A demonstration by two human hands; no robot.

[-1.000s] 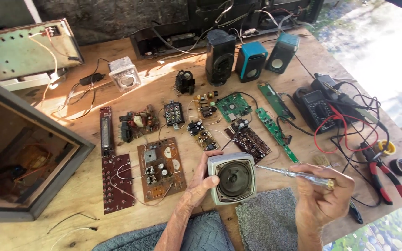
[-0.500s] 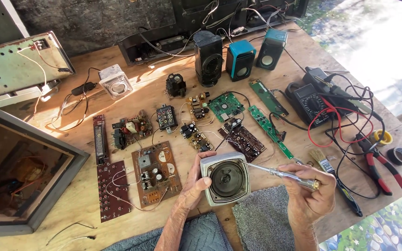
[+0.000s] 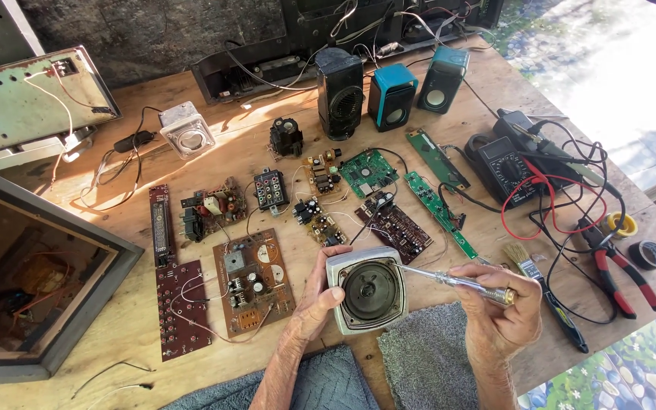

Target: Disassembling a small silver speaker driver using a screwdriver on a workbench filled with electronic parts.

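Grey-framed speaker (image 3: 368, 289), cone seemingly black.

Circuit boards (image 3: 256, 281) crowd the table (image 3: 115, 334) left of the speaker (image 3: 367, 290); the grey cloth (image 3: 427, 357) below lies bare.

Outdoor setting, strong sunlight from upper right. Worn wooden table (image 3: 100, 334), sunlit with hard shadows. Rough dark stone wall (image 3: 153, 34) behind. Pebbled ground (image 3: 632, 380) at lower right, partly overexposed.

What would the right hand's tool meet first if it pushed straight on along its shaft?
The right hand points its screwdriver leftward; the tip already sits at the small speaker gripped by the left hand, so probably its frame edge. Depth unclear.
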